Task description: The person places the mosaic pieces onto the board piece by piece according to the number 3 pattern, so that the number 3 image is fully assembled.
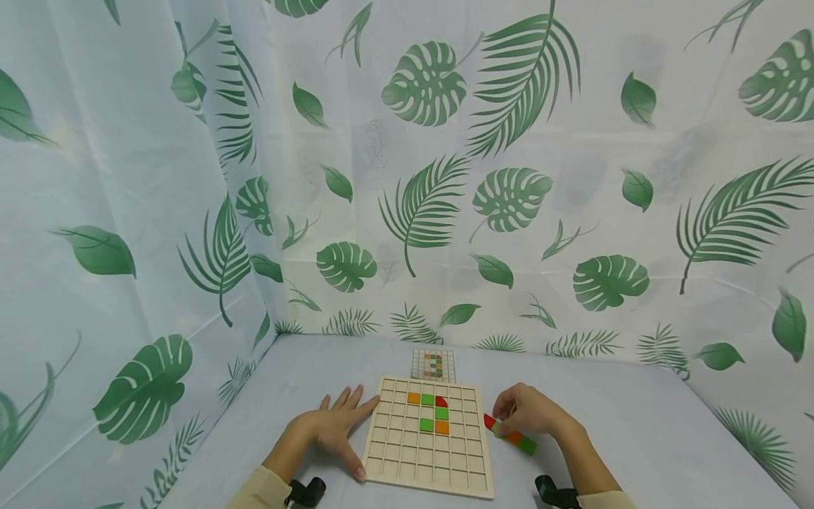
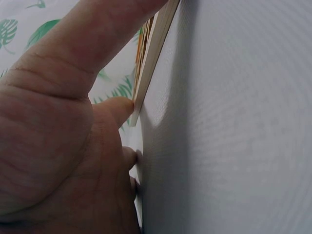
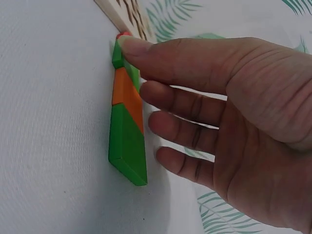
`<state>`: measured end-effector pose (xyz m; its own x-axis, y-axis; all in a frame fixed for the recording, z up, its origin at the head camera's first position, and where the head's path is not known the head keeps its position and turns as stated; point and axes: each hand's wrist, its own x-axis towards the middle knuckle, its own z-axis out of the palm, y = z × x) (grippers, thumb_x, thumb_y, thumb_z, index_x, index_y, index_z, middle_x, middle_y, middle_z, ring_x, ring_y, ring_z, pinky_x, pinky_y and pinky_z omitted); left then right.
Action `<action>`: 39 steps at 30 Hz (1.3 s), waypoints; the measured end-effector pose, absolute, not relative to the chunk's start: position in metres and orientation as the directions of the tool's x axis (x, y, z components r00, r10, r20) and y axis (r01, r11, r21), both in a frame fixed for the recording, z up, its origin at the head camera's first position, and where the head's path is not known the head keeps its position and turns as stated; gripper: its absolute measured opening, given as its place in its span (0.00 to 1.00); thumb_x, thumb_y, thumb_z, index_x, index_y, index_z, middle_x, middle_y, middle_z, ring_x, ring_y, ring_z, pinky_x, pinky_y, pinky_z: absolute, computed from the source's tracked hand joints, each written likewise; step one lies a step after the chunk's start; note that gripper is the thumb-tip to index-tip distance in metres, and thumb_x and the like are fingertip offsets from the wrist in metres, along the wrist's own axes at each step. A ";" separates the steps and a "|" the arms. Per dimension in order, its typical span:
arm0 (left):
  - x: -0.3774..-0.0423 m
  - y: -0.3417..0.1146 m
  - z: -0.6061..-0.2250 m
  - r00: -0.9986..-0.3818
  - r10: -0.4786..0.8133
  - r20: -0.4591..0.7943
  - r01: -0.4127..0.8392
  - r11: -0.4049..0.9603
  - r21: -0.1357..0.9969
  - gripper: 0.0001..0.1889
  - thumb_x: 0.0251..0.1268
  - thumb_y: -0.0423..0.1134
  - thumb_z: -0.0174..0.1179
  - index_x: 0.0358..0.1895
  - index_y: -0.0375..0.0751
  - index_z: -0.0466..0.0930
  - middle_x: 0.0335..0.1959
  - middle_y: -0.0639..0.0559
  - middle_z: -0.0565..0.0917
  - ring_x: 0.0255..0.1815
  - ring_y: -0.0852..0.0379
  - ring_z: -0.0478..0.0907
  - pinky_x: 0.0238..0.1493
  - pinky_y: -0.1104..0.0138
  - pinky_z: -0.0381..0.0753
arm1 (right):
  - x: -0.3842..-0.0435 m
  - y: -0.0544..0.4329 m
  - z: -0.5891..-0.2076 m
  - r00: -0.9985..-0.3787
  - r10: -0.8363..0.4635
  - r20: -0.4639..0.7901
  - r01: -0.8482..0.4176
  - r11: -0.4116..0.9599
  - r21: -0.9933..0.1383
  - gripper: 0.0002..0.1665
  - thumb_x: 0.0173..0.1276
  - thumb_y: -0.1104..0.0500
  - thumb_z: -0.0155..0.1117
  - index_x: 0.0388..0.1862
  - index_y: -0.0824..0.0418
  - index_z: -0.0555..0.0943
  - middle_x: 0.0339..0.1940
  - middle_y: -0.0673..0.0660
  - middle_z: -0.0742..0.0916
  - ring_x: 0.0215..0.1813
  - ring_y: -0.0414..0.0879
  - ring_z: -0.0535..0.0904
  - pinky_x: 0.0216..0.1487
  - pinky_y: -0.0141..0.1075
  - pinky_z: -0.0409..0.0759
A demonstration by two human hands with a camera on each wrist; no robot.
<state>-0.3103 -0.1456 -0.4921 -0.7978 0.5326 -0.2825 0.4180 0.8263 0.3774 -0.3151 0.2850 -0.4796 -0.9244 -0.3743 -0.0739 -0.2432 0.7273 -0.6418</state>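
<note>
A pale wooden grid board (image 1: 394,459) lies on the table, with orange, green and red pieces in some cells, among them a rounded red piece (image 1: 441,401). My left hand (image 1: 333,428) is spread flat at its left side, thumb and forefinger touching the edge. Right of the board, a slanting row of pieces lies on the cloth: a red piece (image 1: 488,421), a green block (image 3: 118,54), an orange block (image 3: 126,92) and a green end block (image 3: 129,146). My right hand (image 1: 531,410) pinches the green block beside the red piece; its thumb hides the forefinger in the right wrist view.
Behind the board lies a small card (image 1: 420,375) printed with a coloured grid pattern. A pale cloth covers the table (image 1: 610,424). Leaf-printed curtains (image 1: 445,297) stand at the back and left. Each wrist wears a black camera (image 1: 308,491).
</note>
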 end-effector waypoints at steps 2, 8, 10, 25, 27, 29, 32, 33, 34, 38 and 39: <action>-0.310 -0.146 -0.492 -0.797 0.534 -0.283 0.419 0.826 0.377 0.72 0.36 0.67 0.83 0.86 0.63 0.45 0.88 0.39 0.42 0.88 0.34 0.35 0.80 0.30 0.36 | -0.315 0.285 -0.481 -0.925 -0.372 -0.076 -0.241 0.732 -0.637 0.12 0.51 0.61 0.85 0.31 0.58 0.87 0.26 0.50 0.84 0.30 0.46 0.77 0.31 0.36 0.76; -0.311 -0.146 -0.494 -0.795 0.537 -0.282 0.422 0.824 0.378 0.72 0.36 0.67 0.83 0.86 0.62 0.45 0.87 0.39 0.41 0.88 0.34 0.35 0.80 0.30 0.37 | -0.315 0.285 -0.482 -0.934 -0.348 -0.080 -0.226 0.749 -0.623 0.11 0.53 0.62 0.84 0.29 0.59 0.87 0.25 0.50 0.84 0.30 0.46 0.76 0.32 0.37 0.76; -0.311 -0.146 -0.494 -0.796 0.536 -0.283 0.421 0.825 0.377 0.72 0.36 0.67 0.82 0.86 0.63 0.45 0.88 0.39 0.41 0.88 0.34 0.35 0.80 0.30 0.37 | -0.314 0.285 -0.482 -0.936 -0.343 -0.079 -0.223 0.751 -0.622 0.10 0.54 0.62 0.83 0.29 0.59 0.87 0.25 0.50 0.84 0.30 0.46 0.76 0.32 0.37 0.76; -0.309 -0.146 -0.491 -0.796 0.533 -0.288 0.418 0.827 0.376 0.71 0.37 0.67 0.82 0.86 0.62 0.45 0.87 0.39 0.42 0.88 0.35 0.35 0.80 0.30 0.37 | -0.314 0.281 -0.481 -0.949 -0.303 -0.088 -0.188 0.765 -0.617 0.11 0.55 0.66 0.80 0.32 0.59 0.84 0.27 0.52 0.83 0.32 0.47 0.76 0.35 0.38 0.77; -0.309 -0.146 -0.490 -0.796 0.534 -0.287 0.418 0.826 0.377 0.71 0.37 0.67 0.82 0.86 0.61 0.45 0.87 0.39 0.42 0.88 0.35 0.35 0.80 0.30 0.37 | -0.314 0.281 -0.481 -0.951 -0.297 -0.085 -0.185 0.767 -0.615 0.12 0.55 0.67 0.80 0.32 0.59 0.83 0.27 0.52 0.82 0.33 0.47 0.76 0.35 0.38 0.77; -0.309 -0.146 -0.490 -0.794 0.536 -0.286 0.419 0.824 0.380 0.71 0.37 0.67 0.82 0.86 0.61 0.45 0.87 0.38 0.41 0.88 0.35 0.35 0.80 0.30 0.37 | -0.314 0.281 -0.481 -0.951 -0.298 -0.080 -0.188 0.766 -0.615 0.12 0.55 0.67 0.80 0.33 0.59 0.83 0.27 0.52 0.82 0.33 0.47 0.76 0.35 0.38 0.77; -0.309 -0.146 -0.490 -0.794 0.538 -0.284 0.420 0.822 0.385 0.71 0.37 0.67 0.82 0.86 0.61 0.45 0.87 0.38 0.41 0.88 0.34 0.35 0.80 0.30 0.36 | -0.314 0.282 -0.481 -0.953 -0.296 -0.072 -0.190 0.763 -0.618 0.13 0.54 0.67 0.80 0.33 0.59 0.83 0.27 0.52 0.82 0.32 0.47 0.76 0.34 0.38 0.78; -0.309 -0.146 -0.490 -0.794 0.538 -0.284 0.418 0.822 0.387 0.71 0.37 0.67 0.82 0.86 0.61 0.45 0.87 0.38 0.41 0.88 0.34 0.34 0.80 0.30 0.36 | -0.315 0.282 -0.480 -0.953 -0.295 -0.068 -0.192 0.761 -0.620 0.13 0.54 0.67 0.81 0.33 0.59 0.83 0.27 0.52 0.82 0.32 0.47 0.76 0.34 0.38 0.78; -0.309 -0.146 -0.490 -0.794 0.537 -0.285 0.417 0.822 0.388 0.71 0.37 0.67 0.82 0.86 0.62 0.45 0.87 0.38 0.41 0.88 0.34 0.34 0.80 0.30 0.36 | -0.315 0.283 -0.480 -0.953 -0.295 -0.064 -0.192 0.759 -0.622 0.14 0.54 0.67 0.81 0.33 0.59 0.82 0.27 0.52 0.82 0.32 0.47 0.76 0.34 0.37 0.78; -0.309 -0.146 -0.490 -0.797 0.531 -0.288 0.412 0.826 0.385 0.71 0.36 0.67 0.82 0.86 0.63 0.45 0.88 0.39 0.41 0.88 0.35 0.34 0.80 0.30 0.36 | -0.314 0.284 -0.479 -0.957 -0.284 -0.054 -0.189 0.755 -0.628 0.14 0.53 0.67 0.81 0.33 0.60 0.83 0.26 0.52 0.82 0.31 0.47 0.76 0.34 0.37 0.79; -0.309 -0.146 -0.490 -0.797 0.530 -0.289 0.411 0.827 0.384 0.71 0.36 0.68 0.82 0.86 0.64 0.45 0.88 0.39 0.41 0.88 0.35 0.34 0.80 0.31 0.36 | -0.314 0.285 -0.479 -0.958 -0.283 -0.049 -0.190 0.753 -0.630 0.14 0.54 0.67 0.81 0.33 0.60 0.83 0.25 0.52 0.82 0.31 0.47 0.76 0.33 0.37 0.79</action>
<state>-0.3091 -0.1456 -0.4900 -0.7970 0.5302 -0.2892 0.4110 0.8270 0.3836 -0.3139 0.2845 -0.4791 -0.9577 -0.2834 -0.0492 -0.1904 0.7528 -0.6301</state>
